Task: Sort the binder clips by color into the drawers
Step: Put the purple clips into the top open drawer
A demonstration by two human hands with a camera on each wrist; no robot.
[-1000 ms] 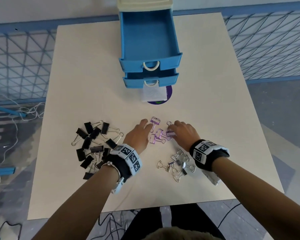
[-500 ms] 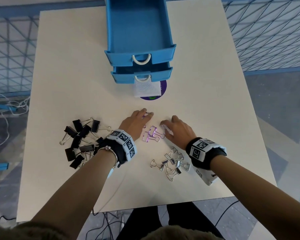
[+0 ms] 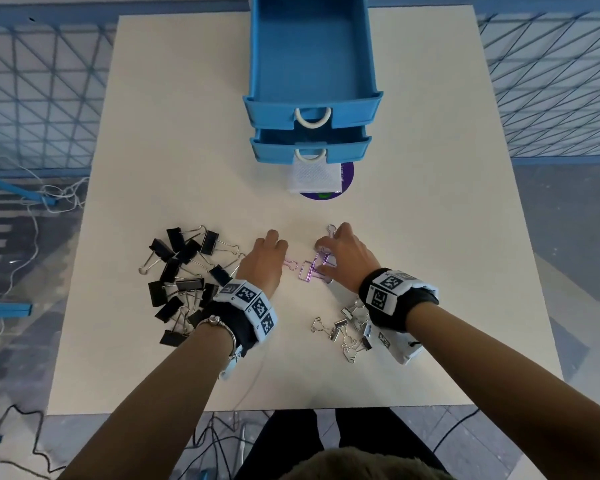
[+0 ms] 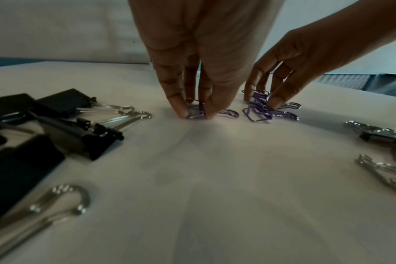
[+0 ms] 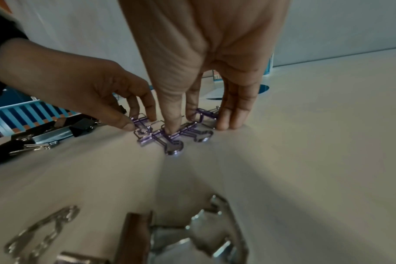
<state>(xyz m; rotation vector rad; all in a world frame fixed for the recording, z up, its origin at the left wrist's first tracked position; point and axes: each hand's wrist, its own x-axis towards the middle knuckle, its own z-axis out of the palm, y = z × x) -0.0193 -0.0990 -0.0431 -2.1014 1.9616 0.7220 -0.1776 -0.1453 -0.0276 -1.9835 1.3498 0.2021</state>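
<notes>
Several purple binder clips (image 3: 311, 269) lie on the table between my hands. My left hand (image 3: 278, 251) pinches one purple clip (image 4: 198, 114) against the tabletop with thumb and fingertips. My right hand (image 3: 326, 258) bends over the rest of the purple cluster (image 5: 170, 137), thumb on the near side and fingers on the far side. A pile of black clips (image 3: 184, 271) lies to the left and a pile of silver clips (image 3: 347, 329) sits near my right wrist. The blue top drawer (image 3: 312, 98) stands pulled far out and bare inside. The second drawer (image 3: 309, 148) is open a little.
A white packet (image 3: 310, 176) on a purple disc (image 3: 347, 174) lies just in front of the drawers. The beige table (image 3: 187, 133) ends in edges left, right and near me. Blue mesh fencing (image 3: 551, 81) and floor cables (image 3: 32, 202) surround it.
My left fingers went from lying stretched out to curling down on one purple clip. My right hand closed in over the purple cluster. The head view shifted closer.
</notes>
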